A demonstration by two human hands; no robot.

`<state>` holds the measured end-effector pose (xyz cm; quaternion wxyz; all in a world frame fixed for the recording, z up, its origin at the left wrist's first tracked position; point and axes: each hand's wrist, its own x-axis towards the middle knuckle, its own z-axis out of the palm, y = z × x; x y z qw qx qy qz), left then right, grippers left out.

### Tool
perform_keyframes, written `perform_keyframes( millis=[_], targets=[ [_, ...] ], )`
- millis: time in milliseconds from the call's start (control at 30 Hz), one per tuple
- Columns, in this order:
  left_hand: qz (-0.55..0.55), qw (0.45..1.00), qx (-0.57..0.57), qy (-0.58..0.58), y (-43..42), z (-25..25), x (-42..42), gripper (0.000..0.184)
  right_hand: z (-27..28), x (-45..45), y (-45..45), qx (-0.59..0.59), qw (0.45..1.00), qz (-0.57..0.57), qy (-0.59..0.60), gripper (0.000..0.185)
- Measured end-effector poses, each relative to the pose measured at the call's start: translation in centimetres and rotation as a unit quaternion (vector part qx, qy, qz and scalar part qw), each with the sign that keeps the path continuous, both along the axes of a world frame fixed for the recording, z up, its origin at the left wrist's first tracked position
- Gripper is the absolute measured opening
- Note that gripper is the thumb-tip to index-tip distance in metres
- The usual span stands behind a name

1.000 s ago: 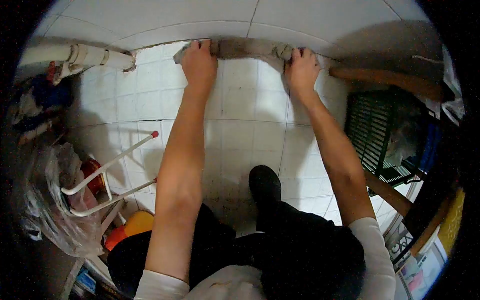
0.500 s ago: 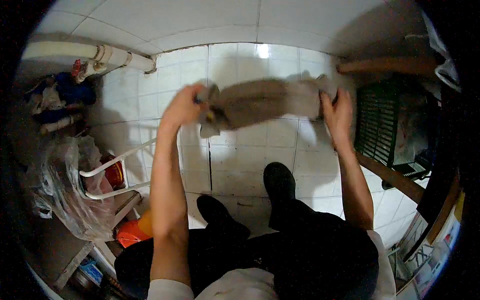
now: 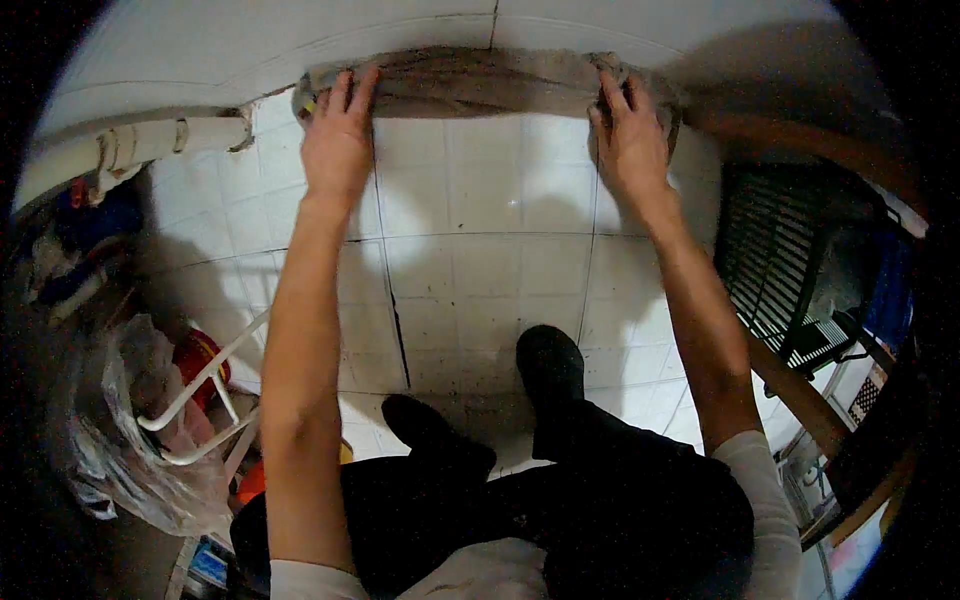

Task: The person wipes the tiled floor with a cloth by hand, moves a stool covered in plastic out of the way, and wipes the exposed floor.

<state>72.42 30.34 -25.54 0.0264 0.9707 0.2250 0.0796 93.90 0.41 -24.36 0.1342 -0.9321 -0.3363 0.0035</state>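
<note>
Though wallside, cloth beside open floor

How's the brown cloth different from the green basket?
The cloth is greyish-brown, but the basket is dark green. The cloth looks soft and creased; the basket has slatted sides. The left hand and right hand are on the cloth, while neither touches the basket. Both have dull colours.

Seemingly a cramped household storage corner; white tiled floor, pipe, dark crate, plastic bag
</note>
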Motion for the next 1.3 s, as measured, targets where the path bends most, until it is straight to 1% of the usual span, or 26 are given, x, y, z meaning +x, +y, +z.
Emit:
perform_keyframes(
  millis=[33, 133, 167, 267, 400, 467, 500, 533, 600, 633, 667, 700, 733, 767, 800, 833, 867, 900, 933, 1000, 1067, 1133, 1167, 1200, 1267, 1300],
  targets=[
    [-0.003, 0.999, 0.016, 0.031, 0.6, 0.4, -0.3, 0.060, -1.1, 0.7, 0.1, 0.021, 0.998, 0.022, -0.046, 0.044],
    [-0.021, 1.000, -0.012, -0.011, 3.8, -0.2, -2.0, 0.063, -2.2, 1.5, -0.2, 0.061, 0.998, 0.024, -0.026, 0.041],
    [-0.027, 1.000, 0.001, -0.012, 4.6, -0.6, -2.6, 0.064, -2.3, 1.8, -0.2, 0.068, 0.994, 0.038, -0.073, 0.040],
    [-0.049, 0.999, 0.021, 0.000, 5.9, -0.8, -3.1, 0.065, -1.6, 3.4, -0.4, 0.036, 0.991, 0.082, -0.104, 0.039],
    [-0.009, 0.999, -0.007, -0.049, 5.7, -1.7, -2.7, 0.069, -2.3, 5.4, -1.1, 0.030, 0.991, 0.113, -0.063, 0.038],
    [0.014, 0.996, -0.071, -0.044, 4.1, -1.7, -3.4, 0.061, -1.3, 4.2, -0.9, 0.012, 0.993, 0.113, -0.019, 0.036],
    [0.028, 0.994, -0.097, -0.041, 3.5, -1.5, -4.4, 0.058, -0.6, 2.7, -1.5, 0.034, 0.990, 0.135, 0.006, 0.032],
    [0.046, 0.991, -0.120, -0.041, 3.0, -1.2, -5.4, 0.054, -0.1, 1.1, -2.4, 0.037, 0.986, 0.160, 0.004, 0.032],
    [0.048, 0.989, -0.128, -0.055, -1.0, -2.1, -9.9, 0.046, -0.2, -2.5, -5.2, 0.047, 0.975, 0.216, -0.003, 0.033],
    [0.061, 0.983, -0.173, -0.001, -2.9, -2.4, -12.4, 0.036, 0.0, -4.6, -7.3, 0.007, 0.974, 0.223, 0.033, 0.037],
    [0.164, 0.917, -0.323, 0.165, -4.2, -2.7, -14.3, 0.027, 0.0, -6.7, -9.9, -0.034, 0.970, 0.233, 0.069, 0.042],
    [0.049, 0.904, -0.284, 0.316, -7.1, 1.9, -14.5, 0.025, -1.4, -8.4, -13.0, -0.059, 0.963, 0.256, 0.054, 0.042],
    [0.009, 0.829, -0.283, 0.483, -8.8, 2.0, -15.1, 0.027, -2.8, -9.9, -16.0, -0.083, 0.957, 0.277, 0.036, 0.043],
    [0.068, 0.835, -0.289, 0.462, -11.4, 1.0, -18.4, 0.027, -3.0, -11.5, -18.7, -0.096, 0.953, 0.281, 0.063, 0.043],
    [0.082, 0.730, -0.303, 0.607, -11.2, -1.8, -21.0, 0.035, -2.5, -12.9, -20.4, -0.109, 0.949, 0.284, 0.086, 0.043],
    [0.222, 0.661, -0.393, 0.600, -12.9, 3.2, -17.9, 0.032, -0.7, -13.4, -20.8, -0.063, 0.950, 0.286, 0.112, 0.040],
    [-0.074, 0.718, -0.401, 0.563, -12.2, 0.9, -20.9, 0.035, 1.4, -13.6, -20.6, -0.019, 0.947, 0.287, 0.144, 0.037],
    [-0.082, 0.745, -0.432, 0.501, -10.9, 1.6, -21.0, 0.037, 3.2, -14.0, -19.6, 0.009, 0.959, 0.224, 0.175, 0.034],
    [-0.089, 0.765, -0.462, 0.440, -10.0, 2.5, -21.2, 0.040, 4.2, -13.7, -18.2, 0.040, 0.967, 0.195, 0.157, 0.034],
    [0.012, 0.801, -0.460, 0.383, -7.9, 7.7, -17.3, 0.037, 6.1, -11.5, -16.0, 0.083, 0.982, 0.121, 0.118, 0.033],
    [0.061, 0.853, -0.430, 0.288, -4.2, 10.4, -15.2, 0.032, 9.4, -8.7, -13.4, 0.143, 0.983, 0.114, 0.035, 0.037],
    [0.091, 0.865, -0.440, 0.224, -1.3, 15.2, -11.6, 0.031, 11.7, -6.2, -10.7, 0.142, 0.987, 0.075, -0.024, 0.042],
    [0.049, 0.916, -0.374, 0.135, 1.2, 14.6, -10.5, 0.033, 12.4, -4.8, -9.1, 0.145, 0.986, 0.072, -0.046, 0.043],
    [0.008, 0.952, -0.302, 0.046, 3.1, 14.0, -9.4, 0.036, 12.5, -3.4, -7.5, 0.146, 0.985, 0.070, -0.065, 0.044],
    [0.021, 0.994, -0.102, -0.034, 3.8, 14.6, -6.1, 0.042, 10.4, -0.2, -3.7, 0.132, 0.988, 0.026, -0.071, 0.043],
    [0.043, 0.998, -0.043, 0.010, 3.5, 14.9, -4.8, 0.051, 9.2, 0.8, -2.2, 0.117, 0.991, 0.019, -0.056, 0.044]
  ],
)
